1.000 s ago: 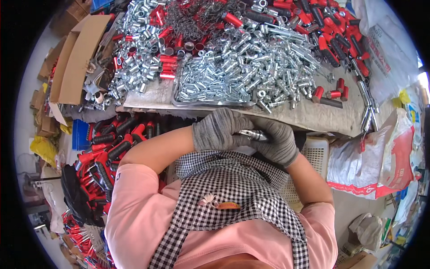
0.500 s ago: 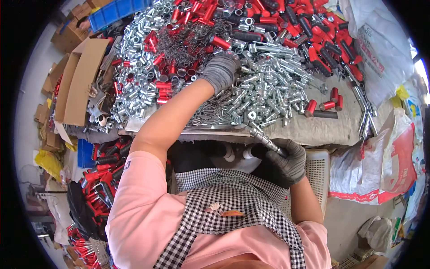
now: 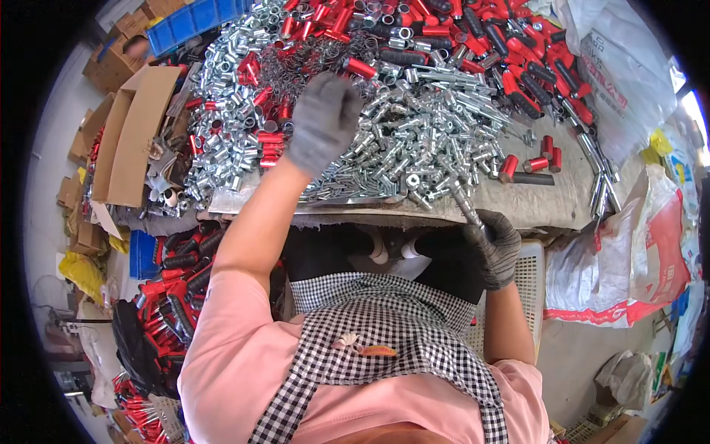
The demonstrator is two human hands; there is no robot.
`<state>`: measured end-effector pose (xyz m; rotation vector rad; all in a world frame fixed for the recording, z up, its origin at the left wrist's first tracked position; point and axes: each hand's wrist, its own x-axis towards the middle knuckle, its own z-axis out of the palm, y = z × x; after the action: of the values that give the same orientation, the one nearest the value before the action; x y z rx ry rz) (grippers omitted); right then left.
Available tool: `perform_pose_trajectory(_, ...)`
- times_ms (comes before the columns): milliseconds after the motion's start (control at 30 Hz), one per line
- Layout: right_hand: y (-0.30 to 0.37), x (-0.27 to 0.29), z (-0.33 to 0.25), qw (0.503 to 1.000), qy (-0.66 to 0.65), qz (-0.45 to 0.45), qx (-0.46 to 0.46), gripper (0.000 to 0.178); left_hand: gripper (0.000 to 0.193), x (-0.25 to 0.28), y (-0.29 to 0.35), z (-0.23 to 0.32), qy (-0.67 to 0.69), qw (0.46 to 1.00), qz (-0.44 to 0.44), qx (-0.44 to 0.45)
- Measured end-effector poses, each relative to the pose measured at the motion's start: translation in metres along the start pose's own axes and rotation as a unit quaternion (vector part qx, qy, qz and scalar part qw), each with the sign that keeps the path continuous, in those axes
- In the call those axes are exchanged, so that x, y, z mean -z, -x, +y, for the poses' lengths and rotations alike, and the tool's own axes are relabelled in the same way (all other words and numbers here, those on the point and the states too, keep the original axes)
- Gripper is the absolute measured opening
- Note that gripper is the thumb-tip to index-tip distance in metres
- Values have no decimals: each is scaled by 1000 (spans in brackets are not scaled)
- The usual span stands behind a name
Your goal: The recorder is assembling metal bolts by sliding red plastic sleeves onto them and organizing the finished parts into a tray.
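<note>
My left hand (image 3: 323, 122), in a grey knit glove, reaches out over the heap of silver metal fittings (image 3: 414, 133) on the workbench, fingers curled down into the pile near a red capped part (image 3: 360, 68). Whether it holds anything is hidden. My right hand (image 3: 494, 244), also gloved, stays close to my body at the bench's front edge. It grips a long silver metal rod (image 3: 464, 203) that points up toward the pile.
Red and black sleeves (image 3: 518, 66) cover the far right of the bench. Open cardboard boxes (image 3: 129, 133) stand at the left. A bin of red-handled parts (image 3: 174, 296) sits below left. White and red sacks (image 3: 629, 259) and a white crate (image 3: 529, 281) lie at the right.
My left hand left the right hand at my chest and stretched forward onto the pile. The right hand dropped slightly to the right, still holding the rod.
</note>
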<state>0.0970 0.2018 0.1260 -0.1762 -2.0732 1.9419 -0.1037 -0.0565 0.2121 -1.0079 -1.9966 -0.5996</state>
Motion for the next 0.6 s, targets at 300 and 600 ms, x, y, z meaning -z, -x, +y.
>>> perform_pose_trajectory(300,-48,14,26,997,-19,73,-31,26,31,-98,272,105,60,847,-529,13)
perform_pose_trajectory(600,-84,43,75,996,22,86,16,33,32,-208,378,104,96,778,-605,-142)
